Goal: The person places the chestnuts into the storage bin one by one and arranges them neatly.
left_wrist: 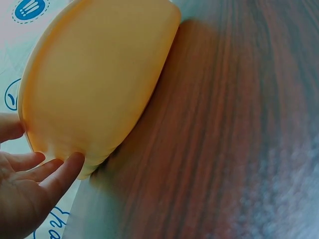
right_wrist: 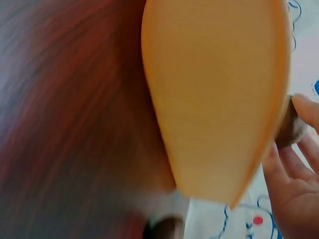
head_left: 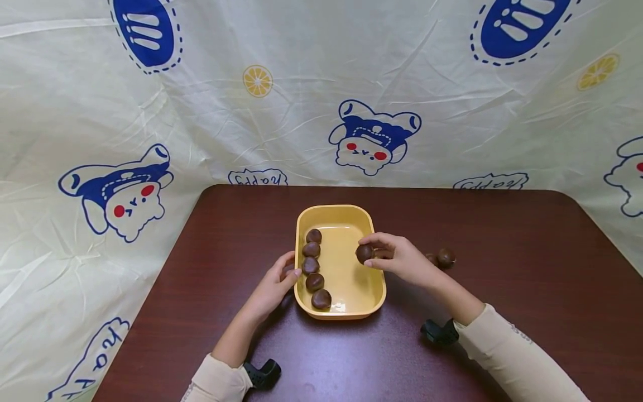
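A yellow rectangular tray (head_left: 351,290) stands on the table, with several brown chestnuts (head_left: 311,265) in a column along its left inner side. My left hand (head_left: 271,287) holds the tray's left edge, its thumb at the rim. In the left wrist view the fingers (left_wrist: 70,172) lie against the outer wall. Over the tray's right rim, my right hand (head_left: 399,259) pinches another chestnut (head_left: 364,254) between thumb and fingers. The right wrist view shows this chestnut (right_wrist: 289,127) beyond the rim, partly hidden by the tray wall.
Right of the tray, loose chestnuts (head_left: 445,258) lie on the dark brown table (head_left: 502,234), one partly hidden by the right forearm. A patterned white sheet (head_left: 301,134) hangs behind the table. Black wrist cameras (head_left: 263,374) sit at both cuffs.
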`<state>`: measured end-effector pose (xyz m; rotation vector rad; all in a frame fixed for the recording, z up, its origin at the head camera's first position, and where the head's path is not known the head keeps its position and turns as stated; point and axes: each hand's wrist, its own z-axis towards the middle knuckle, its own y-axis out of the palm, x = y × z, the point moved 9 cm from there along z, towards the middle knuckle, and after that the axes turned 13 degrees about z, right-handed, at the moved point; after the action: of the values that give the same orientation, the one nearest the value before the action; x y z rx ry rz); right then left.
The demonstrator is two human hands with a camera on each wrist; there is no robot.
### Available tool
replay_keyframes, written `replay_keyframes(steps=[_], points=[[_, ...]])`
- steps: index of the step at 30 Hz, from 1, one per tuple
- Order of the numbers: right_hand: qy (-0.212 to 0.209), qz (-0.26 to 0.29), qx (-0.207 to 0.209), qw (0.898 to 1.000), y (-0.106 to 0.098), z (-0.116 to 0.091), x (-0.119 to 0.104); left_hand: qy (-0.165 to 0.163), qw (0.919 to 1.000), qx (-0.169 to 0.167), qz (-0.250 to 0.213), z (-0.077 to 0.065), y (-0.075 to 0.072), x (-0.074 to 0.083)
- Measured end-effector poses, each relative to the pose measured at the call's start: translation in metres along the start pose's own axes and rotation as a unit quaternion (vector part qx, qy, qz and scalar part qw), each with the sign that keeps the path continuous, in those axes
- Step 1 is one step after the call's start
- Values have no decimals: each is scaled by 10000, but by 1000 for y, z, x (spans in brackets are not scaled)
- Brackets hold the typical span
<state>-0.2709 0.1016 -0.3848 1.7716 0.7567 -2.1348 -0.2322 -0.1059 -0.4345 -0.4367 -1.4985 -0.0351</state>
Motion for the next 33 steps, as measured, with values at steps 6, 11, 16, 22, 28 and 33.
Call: replay_keyframes(steps=[6, 11, 16, 22, 28, 33], points=[[-123, 138, -1174, 9929, 38, 15, 2, -4, 10000, -11, 11, 1, 0, 0], [227, 140, -2000, 9794, 60, 19, 4, 13, 10000, -33, 27, 2, 0, -1], [540, -321, -2777, 9586, 81, 17, 10, -10, 10000, -33, 3, 1, 0, -2], [745, -946, -3208, 9395, 95, 13, 16, -53, 10000, -41, 4, -1, 0, -3], [869, -1346, -3214, 9333, 99, 12, 22, -6, 10000, -60, 0, -1, 0, -2], [836, -1339, -3159, 9356, 98, 12, 22, -10, 10000, -65, -42, 0, 0, -2]])
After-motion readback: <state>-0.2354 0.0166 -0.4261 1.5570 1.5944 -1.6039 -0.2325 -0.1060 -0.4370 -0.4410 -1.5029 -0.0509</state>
